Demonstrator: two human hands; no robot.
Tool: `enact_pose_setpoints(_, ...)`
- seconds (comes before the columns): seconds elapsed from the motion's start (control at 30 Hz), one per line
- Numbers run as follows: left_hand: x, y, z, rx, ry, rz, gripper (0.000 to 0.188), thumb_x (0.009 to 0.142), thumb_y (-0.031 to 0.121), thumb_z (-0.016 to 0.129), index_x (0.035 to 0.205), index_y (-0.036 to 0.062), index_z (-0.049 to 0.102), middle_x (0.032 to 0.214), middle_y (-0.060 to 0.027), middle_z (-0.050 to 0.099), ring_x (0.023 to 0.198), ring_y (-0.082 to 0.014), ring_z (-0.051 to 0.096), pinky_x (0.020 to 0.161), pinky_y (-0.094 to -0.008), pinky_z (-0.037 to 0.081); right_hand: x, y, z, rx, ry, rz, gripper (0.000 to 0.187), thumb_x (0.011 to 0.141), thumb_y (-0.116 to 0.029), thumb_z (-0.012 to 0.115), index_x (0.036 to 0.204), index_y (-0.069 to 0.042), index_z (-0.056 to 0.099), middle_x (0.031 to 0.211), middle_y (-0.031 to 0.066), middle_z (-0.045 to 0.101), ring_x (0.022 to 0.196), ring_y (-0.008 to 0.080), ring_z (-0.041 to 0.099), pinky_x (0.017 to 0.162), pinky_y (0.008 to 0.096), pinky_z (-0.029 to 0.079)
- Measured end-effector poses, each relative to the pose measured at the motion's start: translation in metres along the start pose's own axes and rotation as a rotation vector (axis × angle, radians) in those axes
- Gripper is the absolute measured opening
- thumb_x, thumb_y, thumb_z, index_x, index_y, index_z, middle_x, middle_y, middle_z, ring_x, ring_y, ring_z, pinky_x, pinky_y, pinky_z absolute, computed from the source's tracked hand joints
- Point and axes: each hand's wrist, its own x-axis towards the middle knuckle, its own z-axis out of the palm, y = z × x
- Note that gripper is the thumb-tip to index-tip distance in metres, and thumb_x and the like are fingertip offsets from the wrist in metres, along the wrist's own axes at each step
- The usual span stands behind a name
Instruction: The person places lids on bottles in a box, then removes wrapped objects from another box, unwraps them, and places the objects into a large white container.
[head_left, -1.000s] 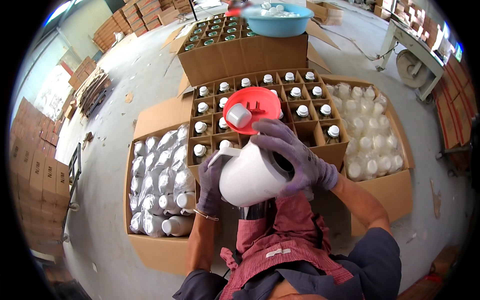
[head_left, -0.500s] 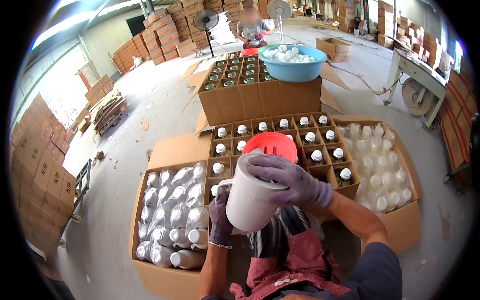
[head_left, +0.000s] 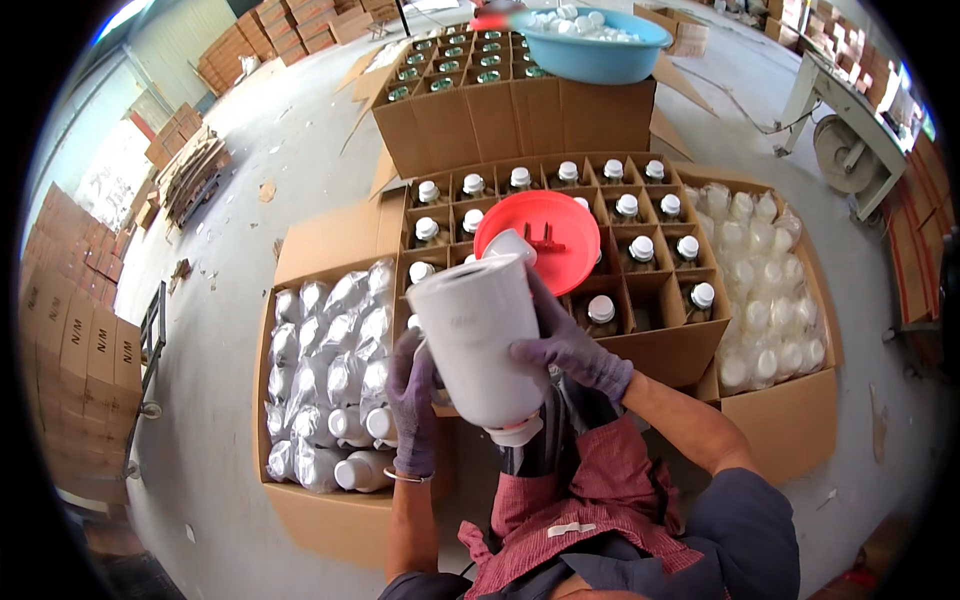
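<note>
In front of my lap I hold a large off-white plastic jug (head_left: 475, 335), wide end up and tilted. A white, spout-like piece (head_left: 510, 245) shows at its upper edge, and a round, cap-like white piece (head_left: 515, 432) beneath its lower end. My gloved right hand (head_left: 575, 350) grips its right side, thumb across the front, other fingers partly hidden behind. Along the left side, by the handle, my gloved left hand (head_left: 412, 400) is closed, its fingers partly hidden. Just beyond the jug, a round red dish (head_left: 570, 265) with dark red prongs rests over white-capped bottles (head_left: 600, 310).
The bottles stand in a divided carton (head_left: 640, 350). Wrapped white bottles (head_left: 340, 370) fill a carton at left; clear-wrapped ones (head_left: 760, 300) fill another at right. Farther back, a blue basin (head_left: 600, 60) of white caps sits on a carton (head_left: 520, 125) of green-topped bottles.
The jug has turned more upright and its lower end now shows. My right hand has shifted from across its top to its right side. My view has tilted down.
</note>
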Motion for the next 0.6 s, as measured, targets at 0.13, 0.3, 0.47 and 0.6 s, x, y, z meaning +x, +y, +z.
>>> enact_pose_setpoints(0.13, -0.014, -0.049, -0.047, -0.391, -0.055, -0.301, 0.038, 0.094, 0.038, 0.053, 0.109, 0.0026, 0.058, 0.082, -0.0016, 0.062, 0.061, -0.0074, 0.056, 0.050, -0.0195, 0.045, 0.013, 0.026, -0.004, -0.215, -0.183, 0.047, 0.111, 0.073, -0.027, 0.082, 0.153, -0.009, 0.006, 0.147, 0.0160, 0.033, 0.133, 0.0249, 0.037, 0.109, 0.0390, 0.033)
enact_pose_setpoints(0.3, -0.032, -0.045, -0.043, -0.383, 0.281, -0.486, 0.029, 0.094, 0.037, 0.054, 0.084, 0.0101, 0.057, 0.065, 0.0017, 0.057, 0.047, -0.0060, 0.052, 0.036, -0.0189, 0.037, 0.083, 0.004, -0.108, -1.129, 0.287, -0.105, 0.034, 0.084, -0.025, 0.068, 0.111, -0.005, 0.063, 0.102, 0.0146, 0.066, 0.090, 0.0240, 0.065, 0.083, 0.0354, 0.052)
enact_pose_setpoints(0.47, -0.020, -0.011, -0.045, -0.165, -0.086, -0.355, 0.031, 0.093, 0.017, 0.051, 0.115, -0.0013, 0.064, 0.064, 0.0082, 0.056, 0.042, 0.0028, 0.034, 0.038, -0.0162, 0.025, 0.145, 0.041, -0.148, -1.981, -0.134, 0.066, 0.043, 0.083, -0.021, 0.061, 0.124, -0.014, 0.052, 0.111, 0.0136, 0.061, 0.105, 0.0277, 0.060, 0.082, 0.0467, 0.052)
enact_pose_setpoints(0.6, -0.023, -0.007, -0.039, -0.008, -0.159, -0.331, 0.034, 0.093, 0.020, 0.053, 0.113, -0.0051, 0.063, 0.085, -0.0025, 0.065, 0.066, -0.0044, 0.055, 0.058, -0.0191, 0.043, 0.156, 0.051, -0.166, -2.019, -0.164, 0.165, 0.037, 0.083, -0.015, 0.059, 0.118, -0.011, 0.053, 0.111, 0.0097, 0.061, 0.100, 0.0282, 0.063, 0.078, 0.0476, 0.053)
